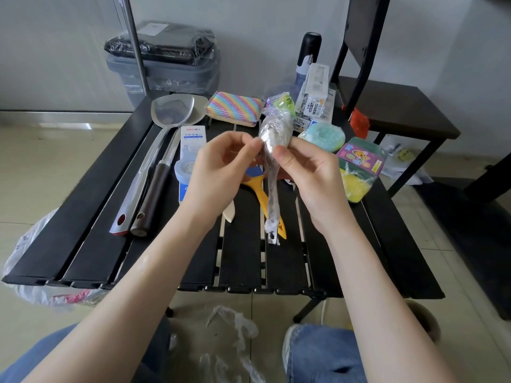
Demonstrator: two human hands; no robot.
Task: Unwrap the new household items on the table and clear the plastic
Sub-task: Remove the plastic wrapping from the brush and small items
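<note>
Head view: above the desk (243, 261), left hand (221, 167) and right hand (307, 172) pinched the wrapped spoon (272, 145); each grip should peel film away steadily, avoiding tearing.

A tall white and blue cardboard box with a clear round window (190, 158), lying on the black slatted table, shows the brand "deli" in red at its top; the small lines beneath are too tiny to read. The white printed boxes (318, 92) at the back and the purple and yellow card label on the sponge pack (360, 159) carry print that is illegible.
</note>
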